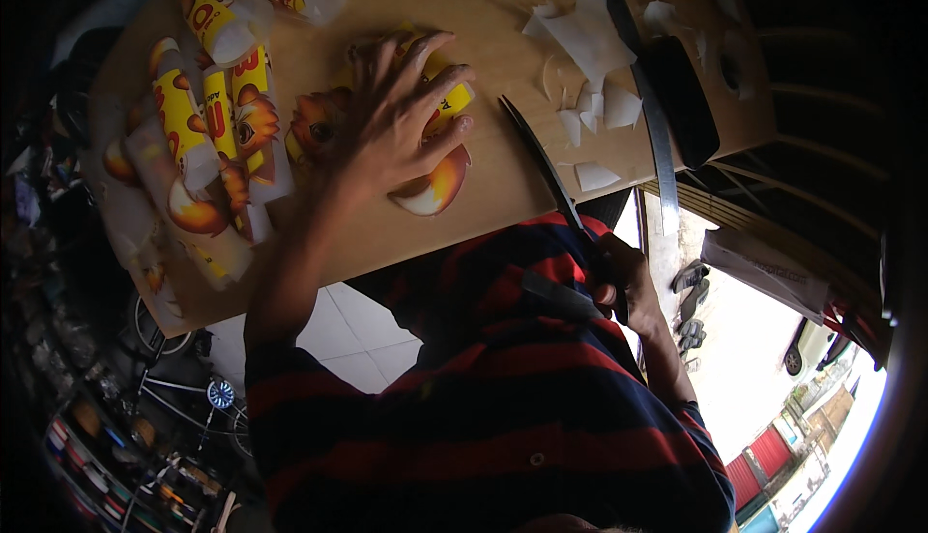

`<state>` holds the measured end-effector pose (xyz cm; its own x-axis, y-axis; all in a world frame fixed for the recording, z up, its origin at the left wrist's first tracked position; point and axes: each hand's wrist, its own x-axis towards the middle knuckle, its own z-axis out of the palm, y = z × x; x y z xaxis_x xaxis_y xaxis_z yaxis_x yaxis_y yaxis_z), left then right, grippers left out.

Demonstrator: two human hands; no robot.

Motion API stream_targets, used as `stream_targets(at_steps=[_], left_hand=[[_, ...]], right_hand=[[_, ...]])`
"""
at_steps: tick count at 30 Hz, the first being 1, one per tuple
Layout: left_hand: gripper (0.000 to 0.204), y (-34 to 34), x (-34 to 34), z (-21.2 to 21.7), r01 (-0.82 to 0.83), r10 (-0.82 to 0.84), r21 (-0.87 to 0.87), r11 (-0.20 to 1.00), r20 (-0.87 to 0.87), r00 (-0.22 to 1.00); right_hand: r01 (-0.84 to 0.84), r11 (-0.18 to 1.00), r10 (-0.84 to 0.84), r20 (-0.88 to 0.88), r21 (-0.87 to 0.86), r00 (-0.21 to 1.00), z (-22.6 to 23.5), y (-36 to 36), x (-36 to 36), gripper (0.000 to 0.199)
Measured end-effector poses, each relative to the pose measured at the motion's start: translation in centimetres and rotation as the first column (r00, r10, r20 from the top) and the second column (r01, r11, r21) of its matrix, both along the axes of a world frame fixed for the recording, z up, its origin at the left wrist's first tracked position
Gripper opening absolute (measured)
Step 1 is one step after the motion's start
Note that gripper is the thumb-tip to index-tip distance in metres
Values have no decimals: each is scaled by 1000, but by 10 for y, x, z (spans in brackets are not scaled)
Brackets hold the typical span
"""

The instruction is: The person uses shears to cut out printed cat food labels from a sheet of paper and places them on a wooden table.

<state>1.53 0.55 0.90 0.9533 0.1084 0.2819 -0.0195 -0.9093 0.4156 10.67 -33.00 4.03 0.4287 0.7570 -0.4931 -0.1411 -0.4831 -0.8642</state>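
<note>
My left hand [396, 113] is spread over a printed cut-out [440, 183] lying on the brown table [493, 180]. Yellow, red lettering and an orange, white-tipped tail show around the fingers; the palm hides the rest. Beside the wrist, a furry orange-brown printed figure [317, 125] is partly covered by my arm. My right hand [626, 277] grips a pair of large dark scissors [541, 161] at the table's near edge. Their blades stand wide apart, one reaching over the table and the other lying across my striped shirt.
Several similar yellow and orange cut-outs [179, 117] are piled at the left. White paper scraps [590, 35] lie to the right. Near the right edge are a dark flat strip [662, 161] and a black oblong object [680, 98]. A bicycle [220, 395] stands below left.
</note>
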Motion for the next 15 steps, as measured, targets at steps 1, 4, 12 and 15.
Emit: stream_targets(at_steps=[1,4,12,15], left_hand=[[39,0,0,0,-5,5,20,1000,-7,1000],[39,-4,-2,-6,-17,19,-96,995,13,1000],[46,-17,-2,-19,-34,43,-131,991,71,997],[52,-18,-2,-22,-44,46,-34,998,68,997]], right_hand=[[-3,1000,3,3,7,1000,-1,1,0,64],[-34,999,34,16,18,999,-12,0,-4,77],[-139,990,128,211,36,969,-28,1,-13,60],[-184,977,151,266,103,952,-30,1,-9,52]])
